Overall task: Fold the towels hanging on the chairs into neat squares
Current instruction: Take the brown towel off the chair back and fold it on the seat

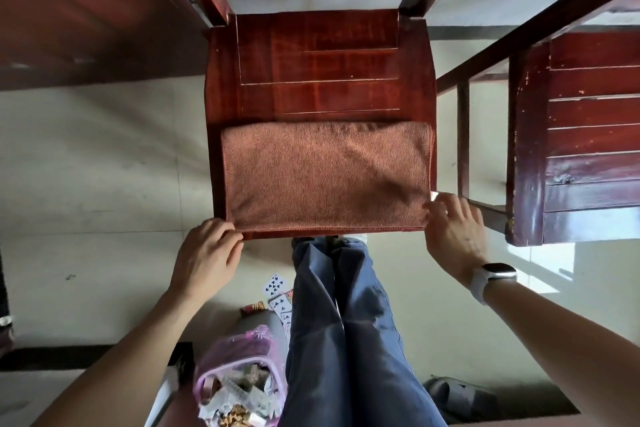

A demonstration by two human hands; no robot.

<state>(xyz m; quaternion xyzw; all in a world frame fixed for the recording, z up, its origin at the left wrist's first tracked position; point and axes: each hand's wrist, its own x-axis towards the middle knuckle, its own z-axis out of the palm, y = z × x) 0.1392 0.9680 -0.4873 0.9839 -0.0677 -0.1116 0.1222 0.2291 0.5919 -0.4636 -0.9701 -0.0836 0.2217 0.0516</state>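
A brown towel (325,173) lies flat as a wide folded rectangle on the front half of a red wooden chair seat (318,62). My left hand (206,258) pinches the towel's near left corner at the seat's front edge. At the near right corner my right hand (453,234), a watch on its wrist, holds the towel's edge with curled fingers; a small white tag shows by the fingertips.
A second red wooden chair (581,139) stands to the right, its frame close to my right hand. On the tiled floor below lie playing cards (277,291), a pink plastic bag of rubbish (239,381) and a grey slipper (460,395). My legs stand against the seat front.
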